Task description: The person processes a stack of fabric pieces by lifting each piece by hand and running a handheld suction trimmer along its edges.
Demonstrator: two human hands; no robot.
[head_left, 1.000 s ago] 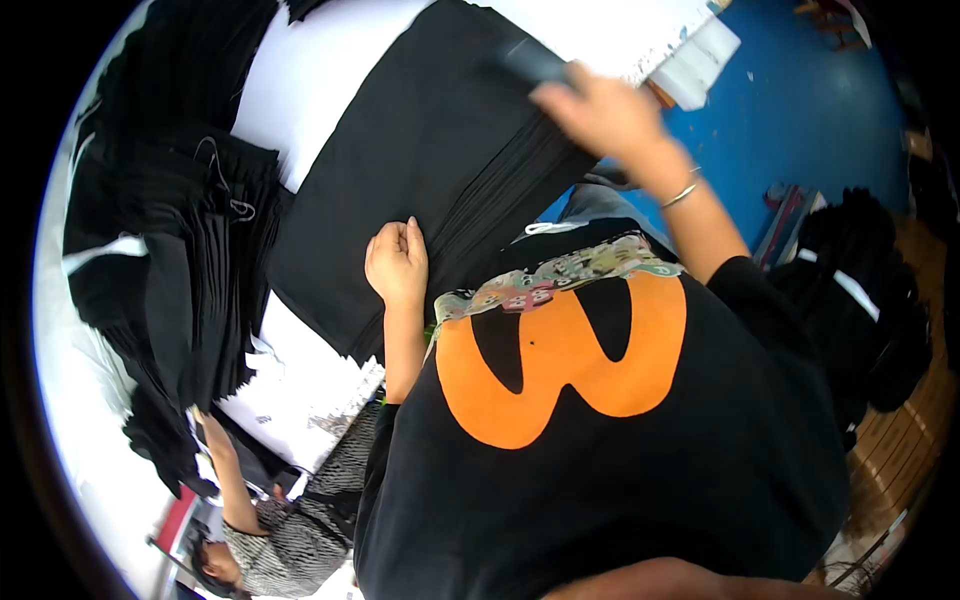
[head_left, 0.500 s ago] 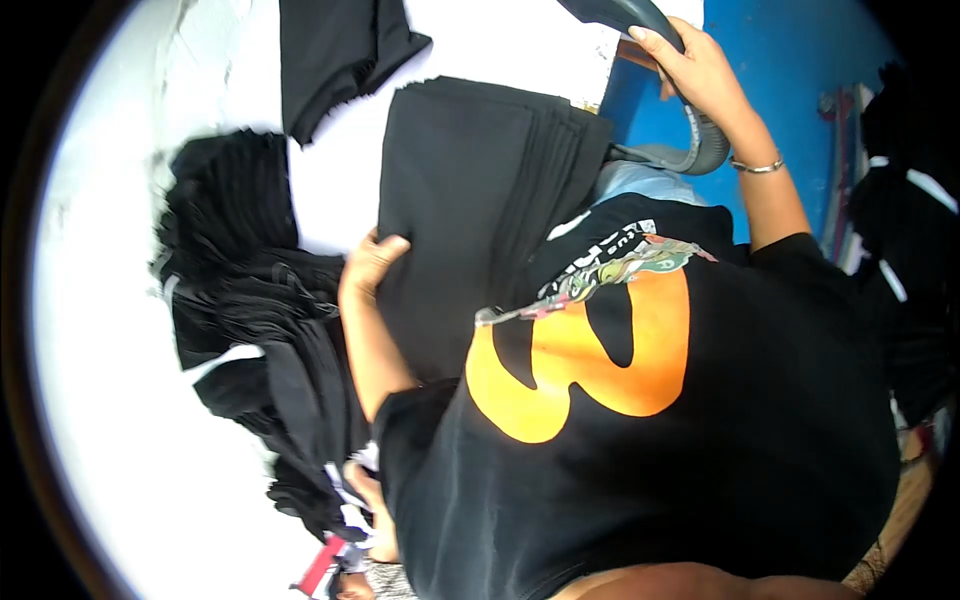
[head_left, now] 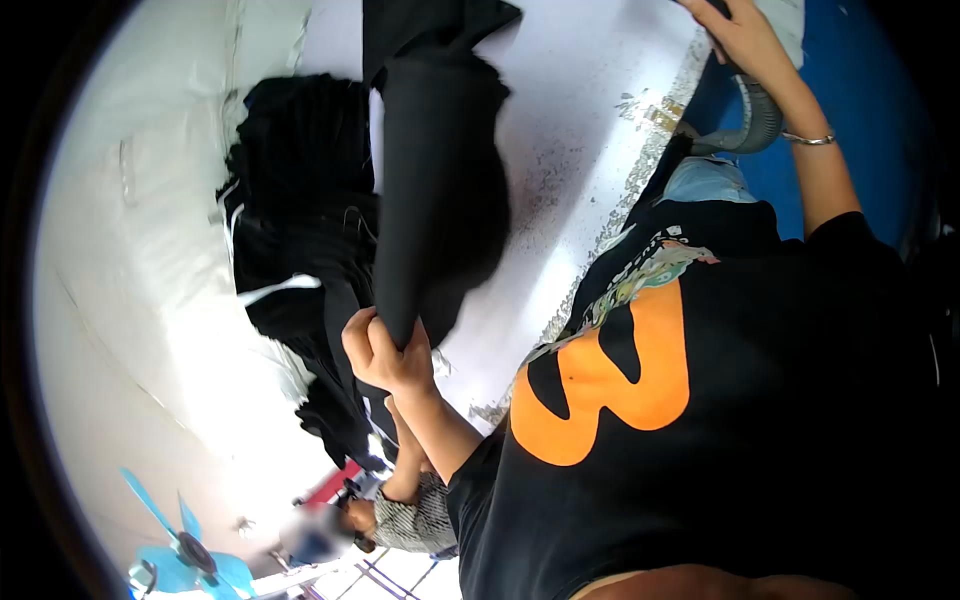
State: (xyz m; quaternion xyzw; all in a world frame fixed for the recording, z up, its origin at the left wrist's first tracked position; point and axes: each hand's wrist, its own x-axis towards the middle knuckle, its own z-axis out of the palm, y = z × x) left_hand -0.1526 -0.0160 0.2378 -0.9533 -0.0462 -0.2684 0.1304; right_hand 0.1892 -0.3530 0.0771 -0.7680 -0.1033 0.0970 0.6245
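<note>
My left hand [head_left: 392, 355] is closed on the lower end of black fabric [head_left: 440, 190]. The cloth hangs up and away from the hand in a long fold over the white table [head_left: 560, 190]. Whether it is one piece or several layers, I cannot tell. My right hand [head_left: 742, 42], at the upper right, has its fingers curled round a dark curved bar, partly cut off by the frame. Below that hand shows a ribbed grey curved part [head_left: 760, 115], similar to a chair's armrest; its full shape is hidden.
Black garment pieces [head_left: 300, 190] lie heaped along the table's left side, with white strips among them. More black cloth [head_left: 425, 22] lies at the top. A person in a checked sleeve [head_left: 415, 515] is at the bottom, near a turquoise fan [head_left: 190, 550]. The floor [head_left: 850, 90] is blue.
The flat stack of black fabric has left the table's front edge; cloth is now raised and folded over to the left in my left hand. My right hand stays on the bar.
</note>
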